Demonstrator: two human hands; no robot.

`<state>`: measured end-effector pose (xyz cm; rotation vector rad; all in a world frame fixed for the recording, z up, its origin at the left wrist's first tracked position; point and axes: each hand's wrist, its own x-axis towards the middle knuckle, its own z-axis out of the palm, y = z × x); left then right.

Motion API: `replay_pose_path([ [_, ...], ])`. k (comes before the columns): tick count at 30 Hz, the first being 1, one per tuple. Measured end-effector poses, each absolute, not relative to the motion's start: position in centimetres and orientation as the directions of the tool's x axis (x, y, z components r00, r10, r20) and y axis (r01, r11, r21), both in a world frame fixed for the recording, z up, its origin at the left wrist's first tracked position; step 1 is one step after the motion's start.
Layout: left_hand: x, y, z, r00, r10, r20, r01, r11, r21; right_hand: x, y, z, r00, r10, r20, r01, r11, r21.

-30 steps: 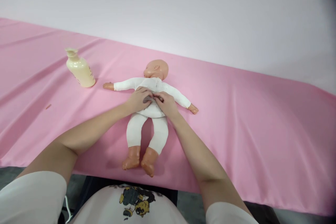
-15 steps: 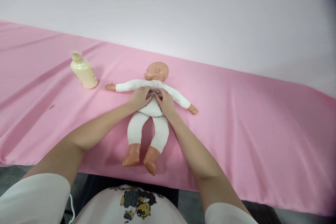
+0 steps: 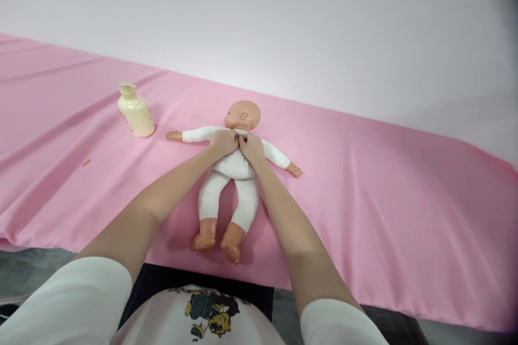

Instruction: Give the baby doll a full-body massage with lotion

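Note:
A baby doll (image 3: 232,166) with a white cloth body lies stretched out on the pink cloth, its bald head turned to the left. My left hand (image 3: 224,143) rests on the left of its upper torso, fingers curled in. Close beside it, my right hand (image 3: 251,148) is curled the same way on the right. Both hands meet near the middle, just below the doll's neck, and seem to pinch the white fabric there. The fingertips are partly hidden. The doll's arms spread out to either side, and its bare feet point toward me.
A cream pump bottle (image 3: 136,114) stands on the pink cloth (image 3: 396,199), left of the doll. A small brownish mark (image 3: 86,163) shows on the cloth nearer me. Behind the table rises a pale wall (image 3: 259,21). The table's front edge lies close to my body.
My fingers have curled inward from a flatter, more spread pose, and the hands have moved slightly up toward the doll's neck. The doll stays in place; the view has shifted a little.

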<state>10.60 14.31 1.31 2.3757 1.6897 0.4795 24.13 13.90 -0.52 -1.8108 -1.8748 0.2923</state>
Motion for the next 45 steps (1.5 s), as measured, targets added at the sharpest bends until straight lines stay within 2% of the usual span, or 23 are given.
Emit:
replay_pose_path([
  [5, 10.5, 14.7, 0.8, 0.274, 0.947, 0.168, 0.880, -0.317, 0.354, 23.9, 14.0, -0.7, 0.051, 0.980, 0.190, 0.870, 0.050, -0.490],
  [11, 9.7, 14.5, -0.2, 0.264, 0.941, 0.213, 0.842, -0.333, 0.424, 24.1, 12.6, -1.3, 0.028, 0.981, 0.193, 0.777, 0.100, -0.622],
  [14, 9.2, 14.2, -0.6, 0.260, 0.931, 0.257, 0.792, -0.358, 0.495, 24.1, 11.8, -1.5, -0.001, 0.970, 0.242, 0.738, 0.164, -0.654],
  [19, 8.3, 13.8, -1.1, 0.266, 0.917, 0.296, 0.720, -0.393, 0.571, 25.0, 10.8, -2.5, -0.029, 0.942, 0.336, 0.726, 0.251, -0.640],
  [23, 7.6, 13.9, -1.4, 0.227, 0.926, 0.301, 0.688, -0.371, 0.624, 26.4, 10.3, -3.3, 0.026, 0.930, 0.366, 0.732, 0.232, -0.640],
  [26, 6.7, 14.0, -1.6, 0.165, 0.942, 0.293, 0.688, -0.322, 0.650, 27.2, 10.0, -3.4, 0.091, 0.938, 0.334, 0.745, 0.159, -0.647],
  [29, 5.6, 13.9, -1.6, 0.127, 0.961, 0.244, 0.732, -0.257, 0.631, 27.6, 9.9, -2.9, 0.131, 0.956, 0.264, 0.787, 0.062, -0.614],
  [33, 4.7, 13.6, -1.4, 0.106, 0.977, 0.187, 0.817, -0.193, 0.544, 27.7, 9.7, -2.2, 0.186, 0.969, 0.162, 0.864, -0.082, -0.498],
  [37, 4.5, 13.8, -1.4, 0.106, 0.979, 0.175, 0.836, -0.183, 0.518, 27.8, 9.6, -2.0, 0.255, 0.956, 0.146, 0.900, -0.180, -0.397],
  [45, 4.2, 13.9, -1.8, 0.118, 0.970, 0.214, 0.869, -0.205, 0.449, 27.4, 9.3, -2.6, 0.340, 0.927, 0.160, 0.886, -0.258, -0.385],
])
